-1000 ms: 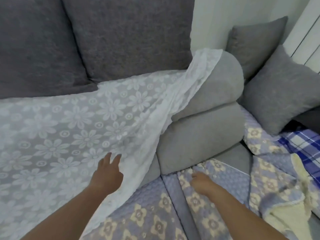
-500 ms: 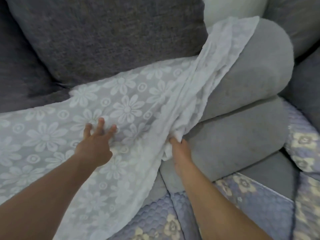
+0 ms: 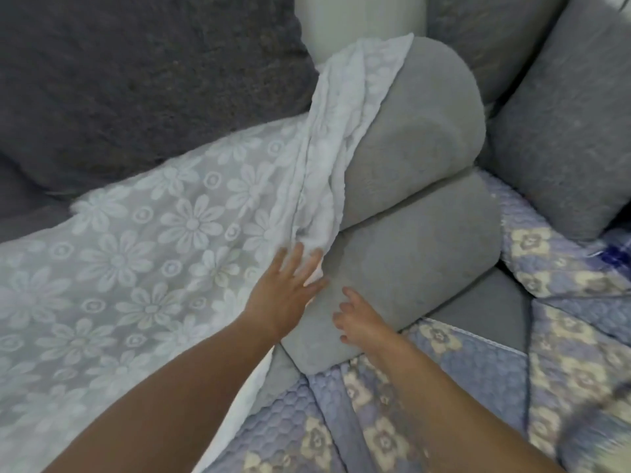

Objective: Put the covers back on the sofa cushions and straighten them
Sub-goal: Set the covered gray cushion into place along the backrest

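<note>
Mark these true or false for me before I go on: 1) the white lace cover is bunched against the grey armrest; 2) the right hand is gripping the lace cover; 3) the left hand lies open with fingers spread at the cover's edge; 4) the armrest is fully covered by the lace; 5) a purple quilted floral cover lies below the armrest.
1) True: the white lace cover gathers in folds against the grey armrest.
2) False: the right hand rests on the armrest's lower roll, fingers loose, holding nothing.
3) True: the left hand is flat, fingers spread.
4) False: only the armrest's left side is draped; most is bare.
5) True: the purple quilted cover lies there.
</note>
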A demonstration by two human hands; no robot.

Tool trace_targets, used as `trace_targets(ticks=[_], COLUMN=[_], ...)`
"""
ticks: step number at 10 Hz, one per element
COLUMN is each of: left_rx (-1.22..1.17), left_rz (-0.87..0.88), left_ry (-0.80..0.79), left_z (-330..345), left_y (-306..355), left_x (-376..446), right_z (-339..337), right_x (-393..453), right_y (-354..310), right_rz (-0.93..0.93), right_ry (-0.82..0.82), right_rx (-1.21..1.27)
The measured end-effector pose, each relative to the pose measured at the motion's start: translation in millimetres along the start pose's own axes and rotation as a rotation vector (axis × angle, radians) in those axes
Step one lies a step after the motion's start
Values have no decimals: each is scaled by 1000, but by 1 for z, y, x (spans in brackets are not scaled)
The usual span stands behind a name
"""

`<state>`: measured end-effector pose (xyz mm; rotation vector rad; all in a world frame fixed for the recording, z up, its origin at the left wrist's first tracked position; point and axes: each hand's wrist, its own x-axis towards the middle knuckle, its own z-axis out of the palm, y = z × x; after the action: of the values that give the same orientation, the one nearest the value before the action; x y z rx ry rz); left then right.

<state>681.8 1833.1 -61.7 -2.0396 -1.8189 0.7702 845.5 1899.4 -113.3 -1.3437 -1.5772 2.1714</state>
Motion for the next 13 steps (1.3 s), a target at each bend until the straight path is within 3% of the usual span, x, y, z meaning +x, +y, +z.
trace_targets(ticks=[1,2,3,4,5,6,7,8,9,10,11,13], left_rx=[252,434,627,448,215,167,357,402,599,458,-388,-1101], left_rz=[-147,-155,-290,-483,-470,-496,-501,-451,-603,-940,-1032,-1367], left_ry=[-358,-633,-514,-486,-394,-433,-457,-323,-329,-492,-671,164], left_z=[11,-2,-15,-20,-16,-11,-19,-40,-65,-59,-24,-1], left_y=[-25,-52,-96,-114,-110,-95,-102,-132,-178,-241,-251,-235], left_x=[12,-15,-58,-68,-55,-58,-82,-114,-140,-151,-136,-149], right_z=[-15,-32,-30,-24,-24,-38,-58,-77,-78,-60,-46,-36], right_x=[4,13,14,20,22,11,-9,-18,-24,-35,-38,-83], right_y=[11,18,21,19,22,39,55,66,65,37,29,36], right_rz=[-34,-34,-26,-26,-2,31,84,139,153,100,41,56], right_ry=[60,130,140,126,124,158,229,285,244,273,287,284], right_rx=[-25,-79,-109,-124,-147,-204,-181,-220,-260,-286,-315,-257])
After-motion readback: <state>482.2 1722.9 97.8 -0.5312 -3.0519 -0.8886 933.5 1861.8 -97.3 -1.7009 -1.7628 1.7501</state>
